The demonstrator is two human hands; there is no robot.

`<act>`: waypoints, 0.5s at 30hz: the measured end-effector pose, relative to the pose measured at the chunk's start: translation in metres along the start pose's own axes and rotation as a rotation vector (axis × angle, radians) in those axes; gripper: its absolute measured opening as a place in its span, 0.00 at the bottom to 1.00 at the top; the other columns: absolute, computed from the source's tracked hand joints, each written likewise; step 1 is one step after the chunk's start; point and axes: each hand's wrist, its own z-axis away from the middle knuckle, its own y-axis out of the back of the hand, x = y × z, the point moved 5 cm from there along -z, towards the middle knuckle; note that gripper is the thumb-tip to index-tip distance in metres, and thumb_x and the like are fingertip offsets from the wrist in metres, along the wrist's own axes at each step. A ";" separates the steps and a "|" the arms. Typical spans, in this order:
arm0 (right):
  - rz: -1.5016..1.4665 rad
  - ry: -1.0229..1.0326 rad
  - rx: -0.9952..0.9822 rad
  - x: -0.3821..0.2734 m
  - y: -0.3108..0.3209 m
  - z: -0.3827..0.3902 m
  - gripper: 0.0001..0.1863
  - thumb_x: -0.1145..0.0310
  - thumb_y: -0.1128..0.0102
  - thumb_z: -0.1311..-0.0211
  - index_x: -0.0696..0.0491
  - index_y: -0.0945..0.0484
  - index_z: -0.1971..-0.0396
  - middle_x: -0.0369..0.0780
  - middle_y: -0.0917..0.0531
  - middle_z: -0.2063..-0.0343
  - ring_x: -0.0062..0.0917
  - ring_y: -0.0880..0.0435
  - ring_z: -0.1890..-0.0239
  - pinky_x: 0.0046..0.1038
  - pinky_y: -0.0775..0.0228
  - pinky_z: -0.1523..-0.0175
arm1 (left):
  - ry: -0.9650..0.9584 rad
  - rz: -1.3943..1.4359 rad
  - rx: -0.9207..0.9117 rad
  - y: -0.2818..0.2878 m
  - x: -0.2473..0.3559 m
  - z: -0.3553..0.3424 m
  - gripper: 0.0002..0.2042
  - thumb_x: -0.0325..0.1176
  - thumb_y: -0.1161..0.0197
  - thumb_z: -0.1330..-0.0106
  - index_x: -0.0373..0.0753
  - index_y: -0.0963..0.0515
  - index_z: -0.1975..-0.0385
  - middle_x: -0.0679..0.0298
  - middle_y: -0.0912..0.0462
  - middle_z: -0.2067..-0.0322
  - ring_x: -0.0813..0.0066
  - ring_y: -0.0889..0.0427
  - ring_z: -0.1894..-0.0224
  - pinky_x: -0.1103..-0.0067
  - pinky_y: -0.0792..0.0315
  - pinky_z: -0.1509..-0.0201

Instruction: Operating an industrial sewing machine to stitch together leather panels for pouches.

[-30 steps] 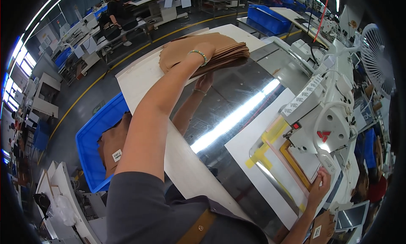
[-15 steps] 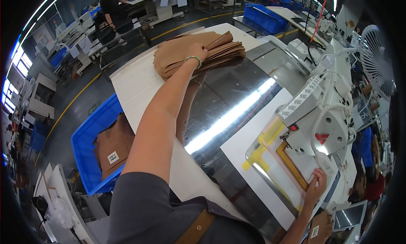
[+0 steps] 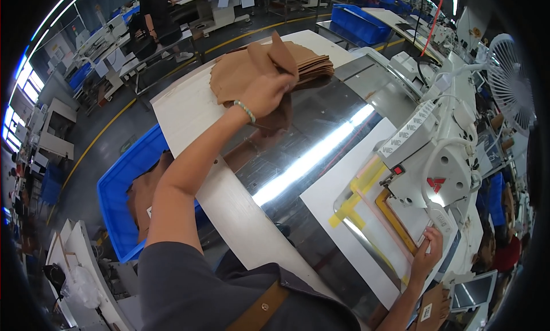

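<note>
In my left hand point(image 3: 268, 95), closed at its edge, is a thin brown cut piece point(image 3: 282, 57), lifted and curling upward. Beneath and behind it lies a stack of brown cut pieces point(image 3: 232, 76), fanned at its right side. That hand, with a beaded bracelet point(image 3: 245, 111) at the wrist, is slightly blurred. Down on the right, my right hand point(image 3: 427, 255) has bent fingers at the edge of a clear template point(image 3: 375, 230) with yellow tape and an amber strip, beside the sewing machine head point(image 3: 427, 179). What its fingertips hold is too small to make out.
A blue bin point(image 3: 123, 202) with brown pieces stands left of the white tabletop point(image 3: 192, 110). A shiny metal plate point(image 3: 303, 145) covers the middle. A white fan point(image 3: 511, 84) is at the right, and a tablet-like screen point(image 3: 474, 291) at lower right. Another person point(image 3: 157, 16) stands far left.
My left hand has come nearer and down from the stack, raising the top brown piece so it folds upward. My right hand stays almost where it was.
</note>
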 end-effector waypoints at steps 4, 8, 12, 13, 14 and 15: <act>-0.018 0.165 -0.203 -0.073 -0.019 -0.012 0.11 0.87 0.45 0.39 0.61 0.19 0.60 0.47 0.15 0.53 0.40 0.15 0.49 0.35 0.25 0.41 | -0.428 -0.016 -0.234 -0.029 0.076 0.088 0.17 0.33 0.37 0.25 0.45 0.18 0.39 0.48 0.17 0.41 0.48 0.18 0.40 0.63 0.22 0.36; 0.038 0.473 -0.426 -0.153 -0.058 -0.018 0.16 0.82 0.37 0.45 0.56 0.16 0.55 0.46 0.15 0.49 0.43 0.16 0.49 0.40 0.23 0.44 | -0.545 -0.004 -0.262 -0.050 0.116 0.141 0.19 0.38 0.35 0.25 0.47 0.20 0.36 0.48 0.24 0.32 0.49 0.24 0.30 0.62 0.28 0.27; 0.103 0.704 -0.398 -0.200 -0.100 -0.019 0.18 0.74 0.33 0.45 0.55 0.16 0.52 0.45 0.16 0.46 0.40 0.16 0.48 0.41 0.23 0.48 | -0.551 -0.094 -0.306 -0.051 0.124 0.148 0.23 0.36 0.36 0.27 0.47 0.23 0.32 0.50 0.25 0.30 0.51 0.25 0.29 0.63 0.29 0.27; 0.109 0.705 -0.399 -0.201 -0.112 -0.018 0.18 0.74 0.33 0.45 0.55 0.16 0.52 0.45 0.16 0.46 0.40 0.16 0.48 0.41 0.23 0.48 | -0.552 -0.090 -0.302 -0.051 0.122 0.149 0.23 0.36 0.36 0.27 0.47 0.23 0.32 0.50 0.25 0.30 0.51 0.25 0.29 0.63 0.29 0.27; 0.173 0.736 -0.382 -0.199 -0.124 -0.016 0.17 0.74 0.34 0.42 0.55 0.17 0.51 0.43 0.15 0.47 0.39 0.14 0.50 0.39 0.22 0.51 | -0.535 -0.088 -0.293 -0.051 0.119 0.149 0.23 0.35 0.35 0.28 0.44 0.23 0.33 0.50 0.24 0.31 0.52 0.24 0.30 0.63 0.27 0.29; 0.235 0.766 -0.366 -0.196 -0.135 -0.015 0.16 0.73 0.36 0.39 0.56 0.17 0.50 0.42 0.14 0.48 0.38 0.13 0.52 0.38 0.21 0.53 | -0.518 -0.086 -0.286 -0.049 0.118 0.148 0.22 0.34 0.35 0.29 0.42 0.23 0.34 0.51 0.24 0.32 0.52 0.23 0.32 0.63 0.26 0.30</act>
